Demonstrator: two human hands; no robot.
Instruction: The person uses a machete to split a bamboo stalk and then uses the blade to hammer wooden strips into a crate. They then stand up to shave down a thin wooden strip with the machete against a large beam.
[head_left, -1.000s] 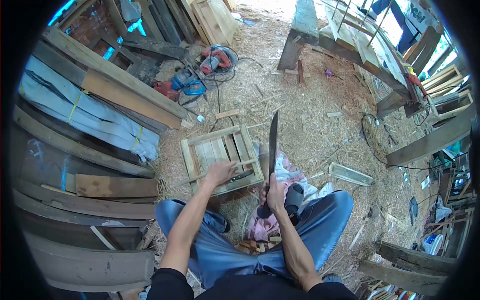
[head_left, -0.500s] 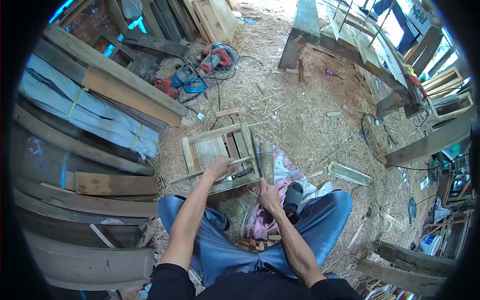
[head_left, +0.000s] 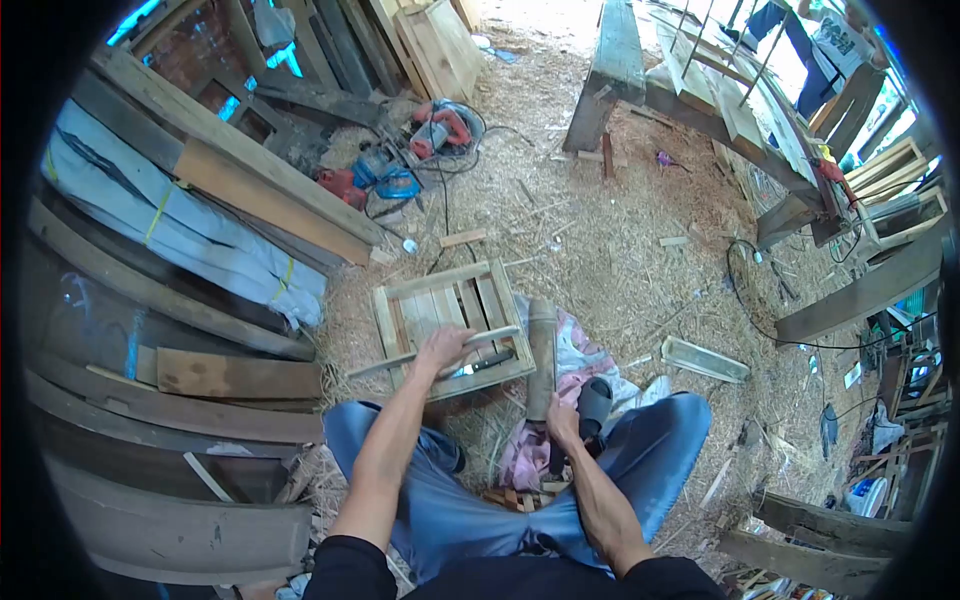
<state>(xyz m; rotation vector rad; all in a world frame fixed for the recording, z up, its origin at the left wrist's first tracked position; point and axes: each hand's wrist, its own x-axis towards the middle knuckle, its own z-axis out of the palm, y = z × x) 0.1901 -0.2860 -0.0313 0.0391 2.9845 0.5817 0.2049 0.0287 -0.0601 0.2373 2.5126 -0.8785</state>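
My left hand (head_left: 445, 350) is closed round a thin wooden strip (head_left: 495, 336), which lies slantwise across a small slatted wooden crate (head_left: 384, 312). Under the strip, a knife with a black handle (head_left: 492, 360) rests on the crate's near part. My right hand (head_left: 565, 422) is closed by the lower end of a rounded length of wood (head_left: 541, 350), right of the crate. What its fingers grip is largely hidden. Beneath and beside this hand are a dark sandal (head_left: 595, 398) on my foot and a pink and white cloth (head_left: 530, 455).
Power tools with cords (head_left: 440, 130) lie on the shaving-strewn floor. Long boards (head_left: 230, 210) are stacked at left. A timber bench (head_left: 690, 110) stands at upper right, with another person (head_left: 825, 50) behind it. A wood offcut (head_left: 705, 360) lies to the right.
My right hand has moved down and to the right, away from the crate's edge; the long dark tool it held there no longer shows clearly. My left hand still grips the strip. The view has shifted slightly.
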